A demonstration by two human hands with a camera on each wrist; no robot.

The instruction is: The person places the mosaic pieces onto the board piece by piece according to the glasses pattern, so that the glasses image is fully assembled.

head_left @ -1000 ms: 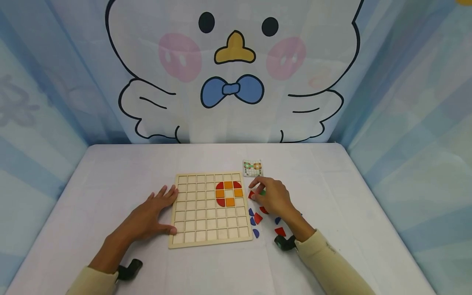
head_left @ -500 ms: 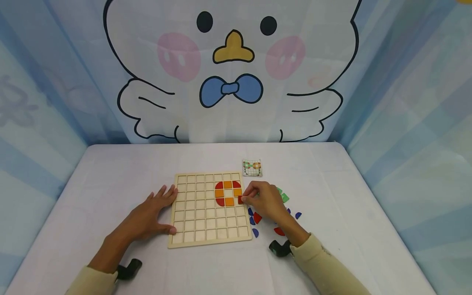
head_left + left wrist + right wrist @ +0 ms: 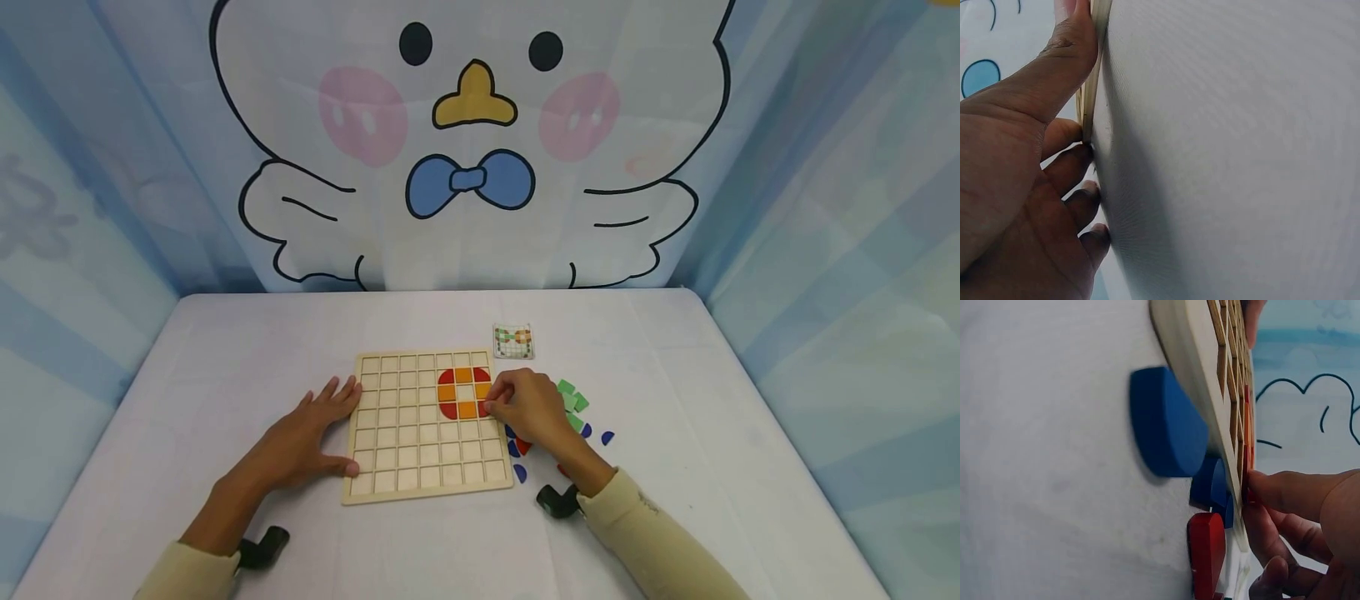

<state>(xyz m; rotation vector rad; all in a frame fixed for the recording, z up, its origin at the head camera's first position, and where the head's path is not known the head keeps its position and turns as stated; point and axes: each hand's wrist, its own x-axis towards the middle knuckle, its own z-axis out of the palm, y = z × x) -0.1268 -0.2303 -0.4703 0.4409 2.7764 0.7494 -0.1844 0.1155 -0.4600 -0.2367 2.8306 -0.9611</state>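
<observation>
A wooden grid board (image 3: 420, 454) lies on the table. My left hand (image 3: 307, 437) rests along its left edge, fingers spread, thumb and fingertips touching the rim. In the board's upper right, red quarter-circle pieces (image 3: 447, 411) and orange squares (image 3: 467, 409) form a ring around one bare cell. My right hand (image 3: 531, 408) pinches a red quarter-circle piece (image 3: 482, 411) at the ring's lower right corner, partly covered by the fingers. From the right wrist view, the thumb (image 3: 1291, 490) touches that piece at the board's surface.
A small pattern card (image 3: 513, 342) lies behind the board. Green squares (image 3: 573, 400) lie right of my right hand. Blue half-round pieces (image 3: 1169, 422) and a red piece (image 3: 1207, 553) sit beside the board's right edge.
My right hand has picked up a red piece from right of the board, carried it left and set it into the ring's lower right corner. The left hand has stayed in place.
</observation>
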